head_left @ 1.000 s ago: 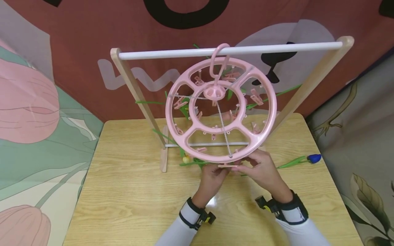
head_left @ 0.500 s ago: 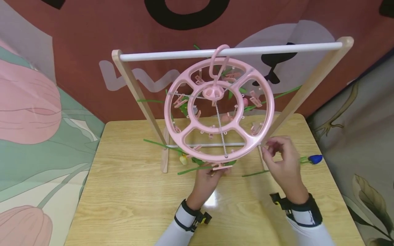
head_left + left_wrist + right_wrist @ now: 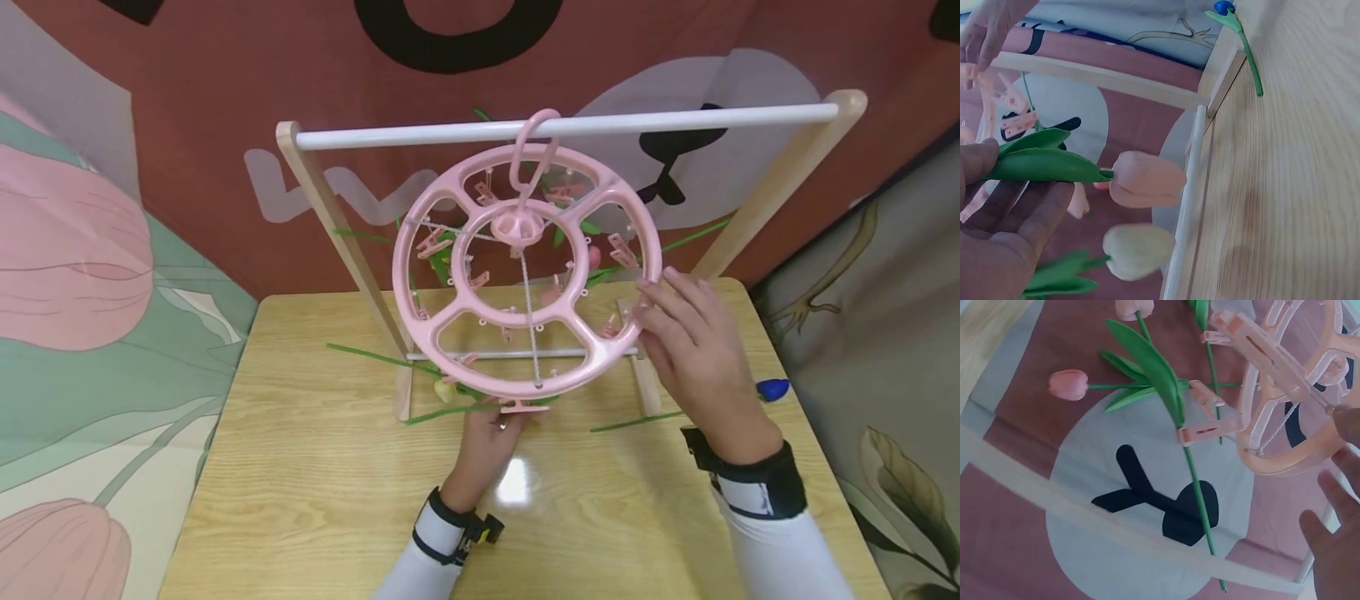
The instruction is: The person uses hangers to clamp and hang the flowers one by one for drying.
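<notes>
A pink round clip hanger (image 3: 442,321) hangs by its hook from the white rod of a wooden stand. Several small clips dangle from its rings. My left hand (image 3: 486,454) is under the near rim, pinching a pale pink tulip (image 3: 1147,179) by its green leaves, thumb above and fingers below. Directly over that hand sits a clip (image 3: 525,407); whether it grips the stem is unclear. My right hand (image 3: 701,358) touches the hanger's right rim with fairly straight, spread fingers. In the right wrist view a clip (image 3: 1210,429) holds a green tulip stem (image 3: 1197,487).
The stand's rod (image 3: 420,133) and wooden legs (image 3: 780,187) frame the hanger. A blue tulip (image 3: 772,389) lies on the table (image 3: 300,500) at right. A white tulip (image 3: 1138,250) hangs beside the left hand. More stems stick out left of the hanger.
My right hand has left the near clip, moved right and up, and now touches the right rim. The hanger has shifted slightly left. My left hand stays below it, also a little further left.
</notes>
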Motion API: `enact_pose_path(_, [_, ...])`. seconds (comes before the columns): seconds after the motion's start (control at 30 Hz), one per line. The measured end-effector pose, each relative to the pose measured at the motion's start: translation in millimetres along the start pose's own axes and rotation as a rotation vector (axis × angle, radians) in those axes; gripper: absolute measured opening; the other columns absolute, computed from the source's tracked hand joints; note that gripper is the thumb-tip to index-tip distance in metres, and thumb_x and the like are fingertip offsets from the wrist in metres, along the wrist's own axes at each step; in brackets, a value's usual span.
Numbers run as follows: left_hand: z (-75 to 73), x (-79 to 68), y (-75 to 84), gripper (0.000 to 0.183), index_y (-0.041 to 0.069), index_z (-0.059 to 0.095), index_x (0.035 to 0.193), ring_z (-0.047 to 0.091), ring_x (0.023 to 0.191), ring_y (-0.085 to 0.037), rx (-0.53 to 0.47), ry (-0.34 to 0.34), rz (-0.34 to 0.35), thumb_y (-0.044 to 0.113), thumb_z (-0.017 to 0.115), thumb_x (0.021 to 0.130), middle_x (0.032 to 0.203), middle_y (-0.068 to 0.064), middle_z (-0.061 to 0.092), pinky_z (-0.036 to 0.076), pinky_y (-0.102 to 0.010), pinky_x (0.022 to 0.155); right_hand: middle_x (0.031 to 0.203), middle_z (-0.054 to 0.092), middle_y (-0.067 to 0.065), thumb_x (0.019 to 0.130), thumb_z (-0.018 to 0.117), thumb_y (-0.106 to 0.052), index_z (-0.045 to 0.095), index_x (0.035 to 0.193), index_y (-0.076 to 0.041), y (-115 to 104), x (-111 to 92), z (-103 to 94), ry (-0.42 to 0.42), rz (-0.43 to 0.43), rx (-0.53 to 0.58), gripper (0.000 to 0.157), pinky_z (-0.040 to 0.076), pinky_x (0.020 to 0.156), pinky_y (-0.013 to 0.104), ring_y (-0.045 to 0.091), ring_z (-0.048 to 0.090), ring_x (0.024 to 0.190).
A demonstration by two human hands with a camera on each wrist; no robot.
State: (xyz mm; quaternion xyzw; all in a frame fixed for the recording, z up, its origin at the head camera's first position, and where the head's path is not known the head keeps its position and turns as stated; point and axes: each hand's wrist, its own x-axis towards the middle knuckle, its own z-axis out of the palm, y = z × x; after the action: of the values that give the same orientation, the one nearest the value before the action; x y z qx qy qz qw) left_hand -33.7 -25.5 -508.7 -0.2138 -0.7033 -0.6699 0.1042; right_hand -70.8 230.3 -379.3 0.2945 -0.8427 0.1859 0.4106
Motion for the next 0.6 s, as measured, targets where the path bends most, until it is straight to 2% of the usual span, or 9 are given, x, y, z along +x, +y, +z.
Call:
enact_pose_path(0.17, [-7.7,-1.2,-3.2,0.034,0.001,0.068,0.129,0.077,0.101,-0.025,0.003,0.012,0.043,-0.004,0.068,0.095,0.117,-0.015,0.076,0.064,-0.035,0.087,0.120,0.074,0.020,0.105,0.058,-0.027,0.072,0.105,0.002,-13,0,1.1,0.030,-0.053,0.060,0.032,0.041,0.121,0.044,0.043,0.066,0.117])
enact_pose_path(0.27, [-13.0,-1.5,-4.8,0.037,0.001,0.066,0.132,0.076,0.103,-0.025,0.002,0.031,0.043,-0.003,0.068,0.095,0.122,-0.018,0.073,0.063,-0.035,0.089,0.114,0.074,0.023,0.105,0.059,-0.026,0.071,0.101,0.003,-23,-1,2.3,0.060,-0.087,0.099,0.031,0.042,0.120,0.039,0.044,0.067,0.110])
enact_pose_path(0.4, [-20.7,-2.6,-2.8,0.035,-0.001,0.067,0.129,0.075,0.106,-0.023,0.023,0.071,-0.007,-0.003,0.070,0.094,0.124,-0.021,0.072,0.063,-0.035,0.090,0.105,0.074,0.023,0.106,0.060,-0.023,0.072,0.099,0.002,-37,1,2.8,0.122,-0.131,0.141,0.029,0.055,0.102,0.050,0.045,0.069,0.101])
enact_pose_path(0.5, [-26.3,-3.3,-1.5,0.033,-0.004,0.067,0.126,0.075,0.104,-0.024,0.054,0.111,-0.052,-0.002,0.071,0.093,0.122,-0.023,0.072,0.064,-0.034,0.087,0.104,0.074,0.023,0.106,0.060,-0.019,0.074,0.102,0.001,-46,3,2.4,0.137,-0.160,0.155,0.025,0.056,0.083,0.058,0.044,0.069,0.096])
enact_pose_path(0.6, [-31.6,-3.3,-1.8,0.036,-0.003,0.066,0.129,0.075,0.100,-0.022,0.062,0.146,-0.073,-0.001,0.073,0.093,0.122,-0.022,0.072,0.065,-0.033,0.083,0.106,0.075,0.021,0.106,0.059,-0.014,0.076,0.106,-0.001,-54,4,2.3,0.139,-0.188,0.140,0.022,0.055,0.084,0.058,0.043,0.070,0.097])
